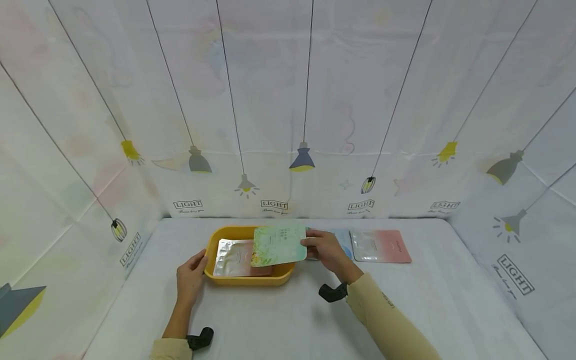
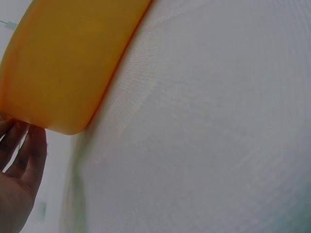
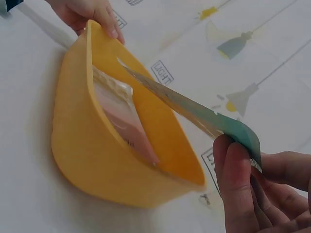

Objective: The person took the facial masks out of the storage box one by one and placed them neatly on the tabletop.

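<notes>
A green-and-white sheet mask packet point(image 1: 280, 245) is pinched at its right edge between the thumb and fingers of my right hand point(image 1: 328, 248). It slants over the right part of a yellow plastic bin point(image 1: 252, 281), as the right wrist view also shows. Inside the bin lies a silver-and-pink packet point(image 1: 234, 257), partly covered by the green one in the head view. My left hand point(image 1: 191, 275) holds the bin's left end, its fingertips at the rim point(image 3: 104, 29). In the left wrist view, the fingers point(image 2: 36, 150) reach up to the bin's end wall.
Right of the bin, another silver-and-pink packet point(image 1: 382, 246) lies flat on the white-covered table point(image 1: 270, 320). Beside it is a light blue packet point(image 1: 344, 242), partly hidden by my right hand. A white curtain point(image 1: 279, 100) printed with lamps rises behind the table.
</notes>
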`<state>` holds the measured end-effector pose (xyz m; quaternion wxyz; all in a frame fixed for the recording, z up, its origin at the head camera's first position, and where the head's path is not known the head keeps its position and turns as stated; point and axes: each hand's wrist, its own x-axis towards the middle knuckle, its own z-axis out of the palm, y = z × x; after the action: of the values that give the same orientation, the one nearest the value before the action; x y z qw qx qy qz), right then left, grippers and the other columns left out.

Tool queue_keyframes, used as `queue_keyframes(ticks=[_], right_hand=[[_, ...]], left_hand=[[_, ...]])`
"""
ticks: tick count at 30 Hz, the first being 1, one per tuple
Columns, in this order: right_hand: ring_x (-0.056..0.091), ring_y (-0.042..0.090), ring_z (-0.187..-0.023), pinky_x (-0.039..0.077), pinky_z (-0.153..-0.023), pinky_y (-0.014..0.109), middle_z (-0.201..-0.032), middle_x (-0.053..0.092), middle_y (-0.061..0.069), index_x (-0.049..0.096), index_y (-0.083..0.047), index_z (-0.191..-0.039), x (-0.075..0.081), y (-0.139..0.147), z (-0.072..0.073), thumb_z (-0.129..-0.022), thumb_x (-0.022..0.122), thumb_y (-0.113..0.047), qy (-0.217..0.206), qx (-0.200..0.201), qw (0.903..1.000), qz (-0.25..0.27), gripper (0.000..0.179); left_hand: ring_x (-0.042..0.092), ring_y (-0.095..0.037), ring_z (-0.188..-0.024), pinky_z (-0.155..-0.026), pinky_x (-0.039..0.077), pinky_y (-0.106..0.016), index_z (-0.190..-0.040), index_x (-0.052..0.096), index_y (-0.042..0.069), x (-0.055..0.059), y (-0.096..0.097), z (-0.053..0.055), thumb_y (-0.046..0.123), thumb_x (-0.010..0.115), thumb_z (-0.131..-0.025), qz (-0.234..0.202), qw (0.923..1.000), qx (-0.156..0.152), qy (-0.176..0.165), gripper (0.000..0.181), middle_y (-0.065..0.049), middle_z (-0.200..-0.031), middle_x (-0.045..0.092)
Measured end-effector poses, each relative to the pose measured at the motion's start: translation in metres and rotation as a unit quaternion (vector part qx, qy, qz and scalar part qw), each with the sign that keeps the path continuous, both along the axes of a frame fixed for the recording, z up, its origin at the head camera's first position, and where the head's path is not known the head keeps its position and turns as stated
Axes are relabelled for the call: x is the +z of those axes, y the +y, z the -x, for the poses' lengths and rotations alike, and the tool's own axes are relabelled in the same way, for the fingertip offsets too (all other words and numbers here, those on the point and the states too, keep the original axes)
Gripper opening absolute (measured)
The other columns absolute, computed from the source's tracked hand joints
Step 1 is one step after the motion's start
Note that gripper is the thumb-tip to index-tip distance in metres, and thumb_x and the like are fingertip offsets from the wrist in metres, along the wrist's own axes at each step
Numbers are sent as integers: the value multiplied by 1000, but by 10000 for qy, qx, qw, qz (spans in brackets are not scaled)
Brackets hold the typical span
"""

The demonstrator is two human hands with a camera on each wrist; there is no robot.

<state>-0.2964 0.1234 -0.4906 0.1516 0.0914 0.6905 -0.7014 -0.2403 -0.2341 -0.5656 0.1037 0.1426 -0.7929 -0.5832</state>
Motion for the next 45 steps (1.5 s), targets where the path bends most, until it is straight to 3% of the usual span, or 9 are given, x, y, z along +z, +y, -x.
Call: queue_keyframes(ticks=[2,4,12,28,38,45], right_hand=[[67,14,-71,57,-64,27,-95,73,6,60,2,-125,-2,8,-1,-86,69,-3,52,52,10000,34,41],[67,14,-73,57,-65,27,-96,72,7,58,3,-127,-4,17,-2,-86,69,-4,41,89,9999,111,43],[69,15,-84,58,-72,27,-106,70,6,49,3,-136,-7,53,-16,-91,65,-7,-103,209,9989,405,49],[67,13,-90,57,-79,24,-106,69,-1,36,4,-143,-23,120,-43,-94,64,-17,-125,200,9992,315,60],[67,13,-89,57,-75,24,-103,71,-1,41,7,-140,-46,144,-61,-93,65,-16,-288,84,9995,100,58],[66,13,-86,56,-72,24,-103,72,1,46,7,-137,-61,149,-63,-91,67,-15,-353,34,9993,-152,56]], left_hand=[[55,-20,-122,-77,44,0,-136,57,6,1,0,0,29,55,-100,-24,10000,4,11,43,-15,-138,58],[54,-23,-125,-77,44,1,-136,56,6,1,0,0,29,55,-100,-51,10000,11,21,43,-15,-139,57],[55,-21,-123,-76,44,1,-136,57,6,-1,-1,0,28,55,-100,-30,10000,58,-9,42,-14,-138,58],[53,-25,-129,-76,40,5,-137,56,6,-1,-1,3,27,54,-100,-59,10000,46,4,42,-15,-139,57],[55,-22,-123,-76,42,2,-135,57,6,-2,0,1,27,55,-100,-35,9999,78,79,41,-15,-136,60],[54,-22,-124,-75,42,3,-136,56,6,-2,1,1,26,54,-101,-72,10000,65,22,41,-15,-138,58]])
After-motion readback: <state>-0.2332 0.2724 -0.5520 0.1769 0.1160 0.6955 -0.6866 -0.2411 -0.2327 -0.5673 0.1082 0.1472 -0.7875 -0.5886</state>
